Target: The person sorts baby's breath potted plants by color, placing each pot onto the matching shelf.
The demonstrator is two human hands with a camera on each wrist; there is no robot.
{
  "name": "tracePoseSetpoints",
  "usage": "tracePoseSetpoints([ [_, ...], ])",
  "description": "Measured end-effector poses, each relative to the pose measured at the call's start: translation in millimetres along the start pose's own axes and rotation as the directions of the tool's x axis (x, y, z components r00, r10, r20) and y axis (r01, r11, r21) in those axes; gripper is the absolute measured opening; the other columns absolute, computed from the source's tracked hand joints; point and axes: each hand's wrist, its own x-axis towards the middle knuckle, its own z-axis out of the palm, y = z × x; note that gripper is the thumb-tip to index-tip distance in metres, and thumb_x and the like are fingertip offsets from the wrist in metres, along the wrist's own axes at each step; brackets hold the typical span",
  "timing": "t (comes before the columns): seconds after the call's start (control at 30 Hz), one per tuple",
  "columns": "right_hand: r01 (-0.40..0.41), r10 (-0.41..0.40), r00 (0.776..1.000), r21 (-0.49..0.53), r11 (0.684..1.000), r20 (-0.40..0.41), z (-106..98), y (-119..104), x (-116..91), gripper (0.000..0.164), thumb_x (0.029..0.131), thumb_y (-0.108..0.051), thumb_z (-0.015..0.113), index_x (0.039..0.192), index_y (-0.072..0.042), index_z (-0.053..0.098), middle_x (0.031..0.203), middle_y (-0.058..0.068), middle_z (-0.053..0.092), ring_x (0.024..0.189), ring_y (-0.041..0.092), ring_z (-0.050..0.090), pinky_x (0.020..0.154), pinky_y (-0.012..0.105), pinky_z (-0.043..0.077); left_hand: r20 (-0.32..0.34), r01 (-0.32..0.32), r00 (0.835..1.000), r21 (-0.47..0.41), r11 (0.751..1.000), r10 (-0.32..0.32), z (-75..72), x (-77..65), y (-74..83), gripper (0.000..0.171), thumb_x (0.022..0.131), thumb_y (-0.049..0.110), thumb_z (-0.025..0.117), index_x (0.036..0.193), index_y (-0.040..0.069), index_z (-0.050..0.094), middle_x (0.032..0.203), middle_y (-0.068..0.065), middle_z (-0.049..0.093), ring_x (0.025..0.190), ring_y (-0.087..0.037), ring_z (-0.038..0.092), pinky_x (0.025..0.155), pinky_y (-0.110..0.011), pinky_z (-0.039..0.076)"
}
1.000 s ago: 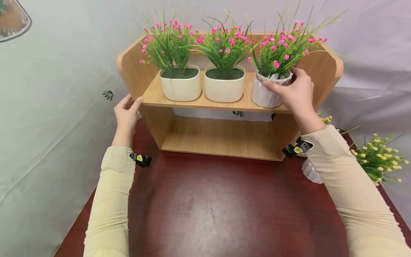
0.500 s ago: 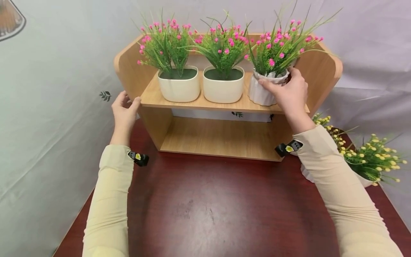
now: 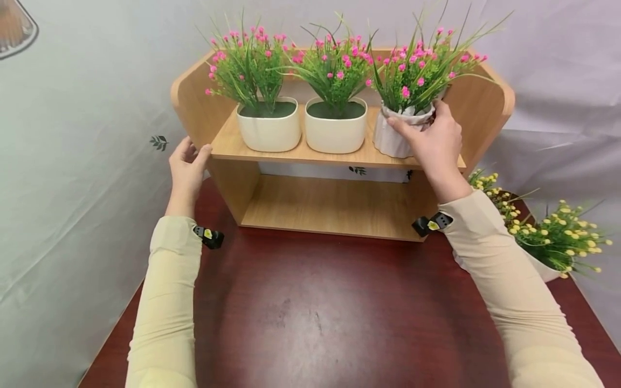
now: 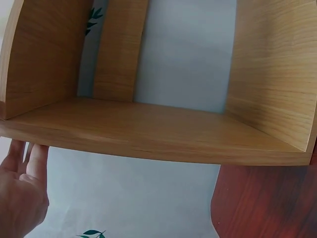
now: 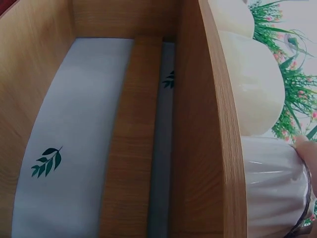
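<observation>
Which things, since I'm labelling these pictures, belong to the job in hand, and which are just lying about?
In the job, it seems:
Ribbed white pot with pink flowers, held by the right hand
Wooden shelf, touched by the left hand
Two cream pots on it

Probably just lying about:
Yellow-flowered plants beside the shelf
Leaf-patterned backdrop

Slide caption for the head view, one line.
Right hand grips a ridged white pot of pink flowers beside two cream pots on a wooden shelf; left hand touches the shelf's side.
</observation>
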Motion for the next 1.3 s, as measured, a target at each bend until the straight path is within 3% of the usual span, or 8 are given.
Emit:
tracePoseSetpoints([
  [0.1,0.007,-0.006,1.0,0.036,0.999,-0.005,-2,2,-1,0.086,0.075,-0.057,0.071,0.141,-0.01,0.043,0.128,0.013,0.058,0.107,0.021,0.053,0.089,0.034,0.044,-0.008,0.007,1.0,-0.041,0.999,-0.007,0.2,-0.6,-0.9,0.038,0.087,0.007,0.064,0.125,0.015,0.063,0.121,-0.006,0.062,0.107,-0.015,0.059,0.099,-0.034,0.048],
  [0.2,-0.001,0.001,1.0,0.098,0.995,-0.007,-4,6,-5,0.083,0.074,-0.054,0.073,0.14,-0.013,0.044,0.133,0.01,0.055,0.115,0.017,0.052,0.097,0.028,0.043,-0.016,0.008,1.0,-0.067,0.998,-0.009,0.8,-1.3,-1.4,0.04,0.087,0.005,0.064,0.127,0.014,0.062,0.121,-0.007,0.063,0.104,-0.014,0.06,0.096,-0.032,0.05],
  [0.37,-0.006,0.006,1.0,0.175,0.985,0.004,-10,10,-16,0.084,0.074,-0.048,0.077,0.142,-0.011,0.041,0.141,0.009,0.048,0.129,0.018,0.045,0.108,0.032,0.038,-0.029,0.021,0.999,-0.092,0.996,-0.024,1.6,-1.1,0.6,0.042,0.088,0.005,0.063,0.129,0.012,0.06,0.124,-0.008,0.062,0.103,-0.013,0.06,0.094,-0.031,0.051],
  [0.8,0.038,-0.009,0.996,0.318,0.947,-0.092,-15,29,-55,0.073,0.074,-0.027,0.082,0.135,-0.009,0.045,0.13,0.012,0.051,0.122,0.019,0.048,0.104,0.03,0.043,-0.049,0.039,0.998,-0.088,0.995,-0.043,2.7,-3.5,-2.2,0.041,0.088,0.01,0.065,0.128,0.016,0.061,0.126,-0.007,0.062,0.106,-0.013,0.061,0.096,-0.031,0.049],
  [1.0,0.024,0.035,0.985,0.335,0.942,-0.168,-19,45,-70,0.069,0.073,-0.023,0.082,0.131,-0.007,0.048,0.123,0.006,0.054,0.119,0.014,0.05,0.104,0.024,0.039,-0.056,0.04,0.997,-0.064,0.997,-0.044,5.2,-4.4,-4.8,0.04,0.088,0.014,0.066,0.128,0.018,0.062,0.127,-0.006,0.062,0.105,-0.011,0.06,0.094,-0.028,0.049],
  [1.3,-0.003,0.071,0.979,0.334,0.943,-0.192,-17,65,-95,0.067,0.073,-0.021,0.083,0.129,-0.005,0.05,0.128,0.008,0.056,0.123,0.015,0.051,0.106,0.023,0.037,-0.067,0.02,0.997,-0.071,0.997,-0.025,5.1,-3.7,-6.0,0.039,0.089,0.01,0.065,0.127,0.015,0.062,0.126,-0.006,0.063,0.103,-0.01,0.061,0.098,-0.029,0.047],
])
